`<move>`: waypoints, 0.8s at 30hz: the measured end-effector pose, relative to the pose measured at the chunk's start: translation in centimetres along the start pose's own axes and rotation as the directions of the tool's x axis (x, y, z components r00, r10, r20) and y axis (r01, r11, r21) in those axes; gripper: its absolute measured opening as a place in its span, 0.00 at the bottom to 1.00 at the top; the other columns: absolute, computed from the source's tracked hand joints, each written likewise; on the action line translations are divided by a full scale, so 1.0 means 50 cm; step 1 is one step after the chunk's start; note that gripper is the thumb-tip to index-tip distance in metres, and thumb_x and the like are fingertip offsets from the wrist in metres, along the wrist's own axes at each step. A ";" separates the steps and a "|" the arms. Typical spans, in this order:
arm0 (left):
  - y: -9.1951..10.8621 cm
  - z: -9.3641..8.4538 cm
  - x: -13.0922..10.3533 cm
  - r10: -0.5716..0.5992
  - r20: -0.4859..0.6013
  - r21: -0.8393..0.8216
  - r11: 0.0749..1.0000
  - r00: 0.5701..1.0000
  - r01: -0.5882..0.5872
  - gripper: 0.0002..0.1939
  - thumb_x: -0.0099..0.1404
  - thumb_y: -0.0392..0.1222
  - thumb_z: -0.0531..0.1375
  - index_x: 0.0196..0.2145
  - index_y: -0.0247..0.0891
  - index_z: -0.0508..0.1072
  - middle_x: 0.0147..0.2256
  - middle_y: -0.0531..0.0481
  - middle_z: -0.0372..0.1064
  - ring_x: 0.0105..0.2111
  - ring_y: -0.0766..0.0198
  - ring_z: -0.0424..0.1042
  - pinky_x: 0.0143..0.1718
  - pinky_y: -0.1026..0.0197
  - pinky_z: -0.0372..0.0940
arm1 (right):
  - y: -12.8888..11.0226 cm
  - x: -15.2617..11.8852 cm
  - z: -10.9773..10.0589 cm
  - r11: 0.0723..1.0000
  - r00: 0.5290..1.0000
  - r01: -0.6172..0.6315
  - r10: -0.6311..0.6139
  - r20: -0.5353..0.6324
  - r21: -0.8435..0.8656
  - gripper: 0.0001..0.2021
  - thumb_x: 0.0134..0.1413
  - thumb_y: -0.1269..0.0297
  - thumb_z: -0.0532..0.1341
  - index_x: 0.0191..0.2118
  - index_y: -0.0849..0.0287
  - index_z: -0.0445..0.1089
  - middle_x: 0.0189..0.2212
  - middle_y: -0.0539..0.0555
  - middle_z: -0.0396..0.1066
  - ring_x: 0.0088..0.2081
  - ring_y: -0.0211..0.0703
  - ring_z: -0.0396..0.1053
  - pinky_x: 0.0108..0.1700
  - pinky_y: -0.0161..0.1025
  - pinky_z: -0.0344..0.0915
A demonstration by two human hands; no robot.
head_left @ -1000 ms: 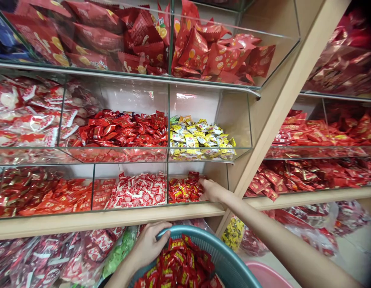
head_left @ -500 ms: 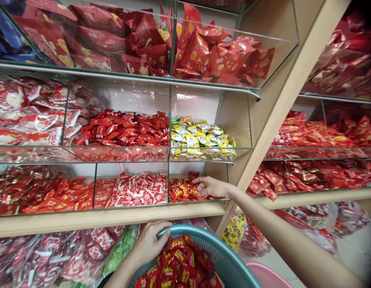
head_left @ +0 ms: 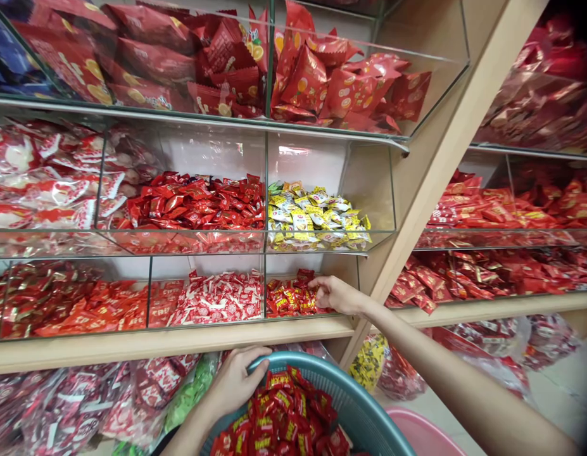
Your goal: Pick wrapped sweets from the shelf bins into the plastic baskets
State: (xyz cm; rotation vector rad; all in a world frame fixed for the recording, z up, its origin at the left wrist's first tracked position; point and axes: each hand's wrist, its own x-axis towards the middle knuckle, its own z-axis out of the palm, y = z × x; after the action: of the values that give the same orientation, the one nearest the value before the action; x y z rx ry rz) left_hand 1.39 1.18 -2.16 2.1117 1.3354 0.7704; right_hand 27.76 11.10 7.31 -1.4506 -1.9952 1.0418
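My left hand is closed over the rim of a teal plastic basket, thumb on the inner side. Red-wrapped candies with yellow lettering are heaped in the basket. Inside the lowest compartment on the right, my right hand hovers over or touches a pile of similar red and yellow candies. Its index finger is stretched out, the other fingers are loosely bent, and nothing shows in them. Where its lower fingers meet the pile, contact is hard to make out.
Clear dividers and front panels edge the compartments. White-and-yellow packets lie directly above, red-and-white candies to the left. A slanting wooden post stands right. Below are bagged sweets and a pink tub.
My right hand has shifted slightly right, its fingers a little more bent. My left hand stays on the basket rim. The whole view has moved slightly.
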 end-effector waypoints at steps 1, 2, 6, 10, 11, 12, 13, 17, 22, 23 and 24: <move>0.001 -0.001 0.000 0.004 0.003 -0.002 1.000 1.000 -0.004 0.15 0.65 0.48 0.52 0.44 0.44 0.74 0.41 0.53 0.74 0.38 0.61 0.71 0.33 0.67 0.63 | -0.006 -0.005 -0.001 1.000 0.999 0.019 -0.019 -0.026 -0.002 0.23 0.37 0.76 0.60 0.46 0.68 0.66 0.19 0.44 0.64 0.22 0.33 0.59 0.27 0.31 0.56; 0.002 -0.002 0.000 0.007 0.008 -0.005 1.000 1.000 -0.007 0.15 0.65 0.47 0.52 0.44 0.44 0.74 0.41 0.53 0.75 0.38 0.62 0.71 0.33 0.67 0.64 | -0.012 -0.011 -0.003 0.999 0.998 0.042 -0.042 -0.055 -0.001 0.23 0.39 0.76 0.59 0.47 0.67 0.65 0.20 0.44 0.64 0.23 0.33 0.59 0.28 0.32 0.57; 0.001 -0.002 0.002 0.006 0.021 -0.010 1.000 1.000 -0.006 0.16 0.65 0.47 0.52 0.46 0.45 0.73 0.41 0.54 0.75 0.35 0.63 0.72 0.35 0.67 0.64 | -0.036 -0.057 -0.002 0.977 0.959 0.208 -0.195 -0.208 0.040 0.21 0.46 0.69 0.58 0.49 0.65 0.62 0.24 0.46 0.64 0.24 0.34 0.59 0.30 0.33 0.59; -0.005 0.002 0.004 0.018 0.019 -0.013 1.000 1.000 -0.018 0.15 0.65 0.47 0.52 0.45 0.44 0.73 0.40 0.53 0.75 0.36 0.62 0.72 0.36 0.66 0.64 | -0.048 -0.125 0.040 0.934 0.944 0.280 -0.227 -0.238 0.220 0.20 0.48 0.64 0.60 0.49 0.60 0.60 0.26 0.47 0.64 0.27 0.35 0.61 0.32 0.34 0.60; -0.007 0.004 0.005 0.023 0.017 -0.015 1.000 1.000 -0.023 0.14 0.65 0.46 0.52 0.45 0.44 0.74 0.40 0.53 0.75 0.36 0.62 0.72 0.37 0.66 0.64 | -0.046 -0.140 0.056 0.921 0.958 0.258 -0.205 -0.201 0.290 0.21 0.48 0.63 0.61 0.49 0.59 0.60 0.26 0.47 0.65 0.28 0.35 0.62 0.32 0.34 0.60; -0.009 0.005 0.005 0.030 0.014 -0.016 0.999 0.999 -0.030 0.14 0.65 0.46 0.52 0.44 0.44 0.74 0.41 0.53 0.75 0.37 0.62 0.72 0.38 0.66 0.64 | -0.041 -0.153 0.074 0.906 0.972 0.224 -0.179 -0.154 0.360 0.21 0.48 0.63 0.61 0.49 0.59 0.60 0.26 0.47 0.65 0.28 0.35 0.62 0.32 0.34 0.59; -0.010 0.006 0.005 0.036 0.011 -0.016 0.999 0.999 -0.036 0.14 0.65 0.45 0.52 0.44 0.44 0.74 0.41 0.53 0.75 0.38 0.62 0.72 0.38 0.66 0.64 | -0.034 -0.163 0.092 0.887 0.982 0.184 -0.152 -0.107 0.423 0.22 0.48 0.62 0.62 0.49 0.58 0.59 0.27 0.47 0.65 0.27 0.35 0.62 0.31 0.34 0.59; -0.011 0.008 0.003 0.034 0.007 -0.011 0.999 0.999 -0.034 0.14 0.65 0.45 0.52 0.44 0.43 0.73 0.42 0.53 0.74 0.37 0.62 0.72 0.34 0.67 0.64 | 0.010 -0.179 0.148 0.832 0.997 0.082 -0.072 -0.039 0.548 0.25 0.44 0.59 0.65 0.48 0.58 0.60 0.25 0.45 0.65 0.26 0.33 0.59 0.29 0.32 0.56; -0.005 0.002 0.002 0.031 0.022 0.015 0.999 0.999 -0.031 0.14 0.65 0.46 0.52 0.44 0.45 0.73 0.41 0.55 0.75 0.36 0.63 0.72 0.36 0.67 0.64 | 0.058 -0.185 0.173 0.853 0.997 0.073 -0.045 -0.066 0.517 0.23 0.45 0.56 0.65 0.47 0.58 0.62 0.27 0.46 0.66 0.27 0.34 0.61 0.30 0.33 0.55; -0.004 0.001 0.003 0.032 0.021 0.010 0.999 0.999 -0.032 0.14 0.65 0.46 0.52 0.44 0.45 0.73 0.40 0.55 0.75 0.36 0.63 0.72 0.37 0.67 0.64 | 0.063 -0.189 0.175 0.868 0.997 0.067 -0.042 -0.062 0.492 0.22 0.46 0.56 0.64 0.47 0.57 0.63 0.27 0.46 0.66 0.27 0.34 0.60 0.29 0.33 0.55; -0.004 0.001 0.004 0.033 0.021 0.000 0.999 0.999 -0.033 0.13 0.65 0.46 0.52 0.44 0.45 0.73 0.40 0.55 0.75 0.37 0.64 0.72 0.38 0.67 0.64 | 0.067 -0.193 0.176 0.884 0.998 0.060 -0.039 -0.055 0.464 0.21 0.46 0.57 0.64 0.47 0.57 0.63 0.27 0.46 0.66 0.26 0.34 0.60 0.28 0.33 0.54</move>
State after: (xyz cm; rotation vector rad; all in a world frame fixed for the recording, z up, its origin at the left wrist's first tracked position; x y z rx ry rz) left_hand 1.37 1.41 -2.33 2.1414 1.2931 0.7593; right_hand 26.55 -0.12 -0.05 -1.1423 -1.5898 1.3400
